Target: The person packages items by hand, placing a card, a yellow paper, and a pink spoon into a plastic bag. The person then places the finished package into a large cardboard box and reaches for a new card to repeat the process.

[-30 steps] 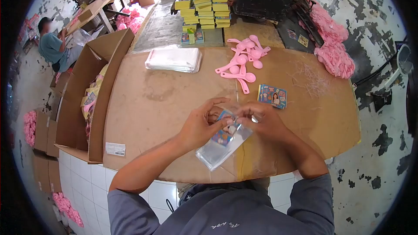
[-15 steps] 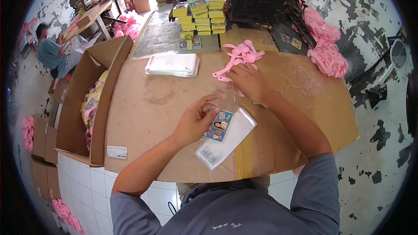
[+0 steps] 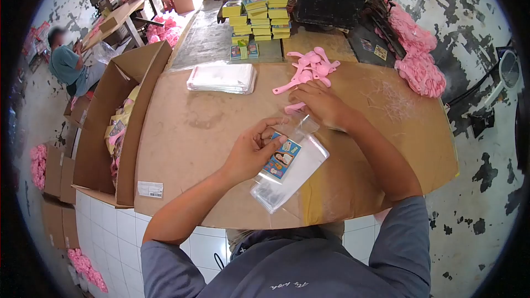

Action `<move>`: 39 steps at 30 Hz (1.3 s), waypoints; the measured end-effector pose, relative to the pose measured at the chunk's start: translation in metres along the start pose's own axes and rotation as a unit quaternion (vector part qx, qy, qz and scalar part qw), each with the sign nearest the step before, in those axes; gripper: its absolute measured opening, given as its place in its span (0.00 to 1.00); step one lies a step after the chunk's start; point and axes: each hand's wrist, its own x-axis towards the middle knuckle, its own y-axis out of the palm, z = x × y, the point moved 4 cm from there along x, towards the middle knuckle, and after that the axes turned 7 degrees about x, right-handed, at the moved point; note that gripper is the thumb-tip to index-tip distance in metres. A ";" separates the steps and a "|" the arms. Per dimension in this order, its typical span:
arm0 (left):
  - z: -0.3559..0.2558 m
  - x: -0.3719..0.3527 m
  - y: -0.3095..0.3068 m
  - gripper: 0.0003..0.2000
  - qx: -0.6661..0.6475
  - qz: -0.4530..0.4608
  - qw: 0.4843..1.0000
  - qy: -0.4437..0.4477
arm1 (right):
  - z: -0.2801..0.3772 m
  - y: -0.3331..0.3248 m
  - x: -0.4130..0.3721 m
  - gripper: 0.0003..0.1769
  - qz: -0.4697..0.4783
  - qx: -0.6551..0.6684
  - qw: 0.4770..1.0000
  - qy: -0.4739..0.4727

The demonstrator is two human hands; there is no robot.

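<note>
My left hand [image 3: 251, 152] pinches a small clear plastic bag [image 3: 305, 126] with a blue printed card [image 3: 284, 158] showing in it. Beneath it, a stack of clear bags [image 3: 284, 187] lies slanted on the cardboard tabletop. In my right hand [image 3: 321, 105] is a pink plastic spoon [image 3: 294, 108], close to the top of the bag; the fingers partly cover it. Just beyond that hand lies a pile of pink spoons [image 3: 314, 67].
Another bundle of clear bags [image 3: 221, 79] lies at the table's back left. A tall carton [image 3: 149, 116] of packed goods stands left. Behind are stacks of yellow-edged cards [image 3: 256, 16] and, right, pink bundles [image 3: 419, 72]. A person [image 3: 69, 63] sits far left.
My right hand has drawn back slightly from the pile with a pink spoon, now separate from the others. My left hand still holds the bag and card, with the bag's upper part spread toward the right.
</note>
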 end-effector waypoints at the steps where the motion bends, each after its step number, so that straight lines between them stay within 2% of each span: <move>1: -0.001 0.000 0.000 0.19 0.002 -0.001 1.000 0.003 | 0.001 -0.002 0.000 0.18 0.007 0.045 0.999 0.018; 3: -0.002 0.000 0.001 0.20 0.003 -0.001 1.000 0.010 | 0.007 -0.015 0.000 0.21 0.022 0.134 0.989 0.053; 6: 0.005 0.001 0.001 0.20 -0.015 -0.012 1.000 0.019 | 0.040 -0.052 0.000 0.28 -0.024 0.219 0.970 0.099; 7: 0.006 0.001 0.001 0.20 -0.014 -0.013 1.000 0.013 | 0.039 -0.049 -0.004 0.29 -0.046 0.317 0.937 0.142; 9: 0.006 0.001 0.001 0.20 -0.010 -0.015 1.000 0.002 | 0.036 -0.044 -0.012 0.32 -0.089 0.497 0.834 0.223; 12: 0.013 0.001 0.000 0.20 0.006 0.001 1.000 -0.017 | 0.046 -0.050 -0.010 0.32 -0.154 0.558 0.786 0.216; 21: 0.012 -0.001 0.001 0.16 -0.007 -0.004 0.999 -0.036 | 0.053 -0.035 -0.013 0.33 -0.137 0.533 0.811 0.200; 24: 0.018 0.001 -0.001 0.15 0.003 0.008 1.000 -0.015 | 0.055 -0.022 -0.017 0.32 -0.157 0.532 0.799 0.232; 27: 0.014 0.002 -0.002 0.15 -0.010 -0.010 0.999 -0.029 | 0.058 -0.013 -0.020 0.25 -0.166 0.573 0.767 0.234; 29: 0.019 0.003 -0.006 0.14 -0.040 -0.016 0.998 -0.035 | 0.056 -0.018 -0.020 0.22 -0.115 0.411 0.894 0.136; 31: 0.019 0.004 -0.008 0.14 -0.062 -0.018 0.997 -0.035 | 0.054 -0.019 -0.017 0.20 -0.094 0.381 0.913 0.108; 33: 0.014 0.003 -0.009 0.14 -0.079 -0.017 0.996 -0.033 | 0.051 -0.020 -0.017 0.19 -0.105 0.497 0.847 0.155; 35: 0.015 0.004 -0.010 0.14 -0.086 0.004 0.996 -0.033 | 0.058 -0.025 -0.013 0.14 -0.073 0.533 0.827 0.163; 37: 0.015 0.003 -0.009 0.15 -0.093 0.025 0.995 -0.038 | 0.066 -0.033 -0.010 0.11 -0.040 0.486 0.864 0.127; 39: 0.013 0.001 -0.007 0.16 -0.100 0.049 0.993 -0.049 | 0.073 -0.043 -0.011 0.10 -0.006 0.347 0.937 0.048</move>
